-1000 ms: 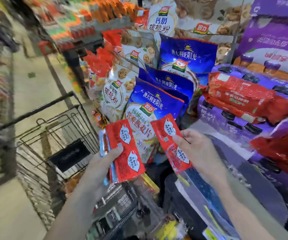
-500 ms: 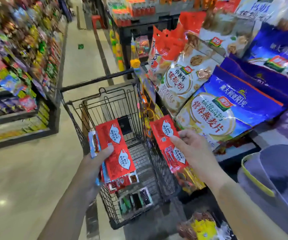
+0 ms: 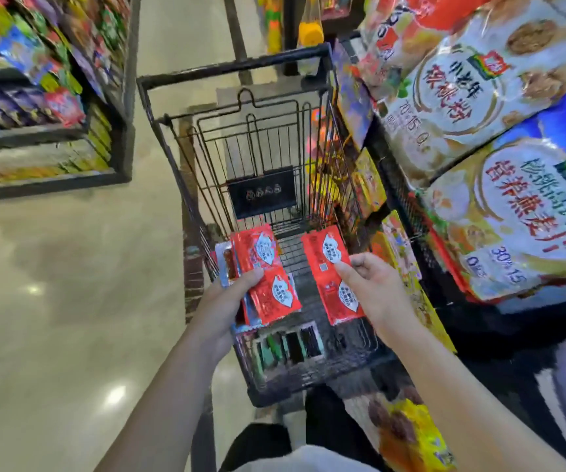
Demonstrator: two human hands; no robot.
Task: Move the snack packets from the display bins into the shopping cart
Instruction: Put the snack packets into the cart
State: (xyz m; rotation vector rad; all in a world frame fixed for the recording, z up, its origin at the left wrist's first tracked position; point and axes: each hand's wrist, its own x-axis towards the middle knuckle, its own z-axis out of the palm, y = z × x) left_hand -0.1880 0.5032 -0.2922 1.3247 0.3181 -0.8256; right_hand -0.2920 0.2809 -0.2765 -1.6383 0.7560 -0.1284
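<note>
We are pinching snack packets [image 3: 273, 294] in left grip [image 3: 222, 308] and right grip [image 3: 377, 291] over the shopping cart [image 3: 234, 68], likely readying release.

glossy packets [image 3: 268, 277], wire cart [image 3: 234, 68]

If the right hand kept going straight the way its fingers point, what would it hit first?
Probably the shopping cart: the right hand, pinching a red packet strip, points forward over the basket, toward its wire floor or front wall; depth unclear.
</note>
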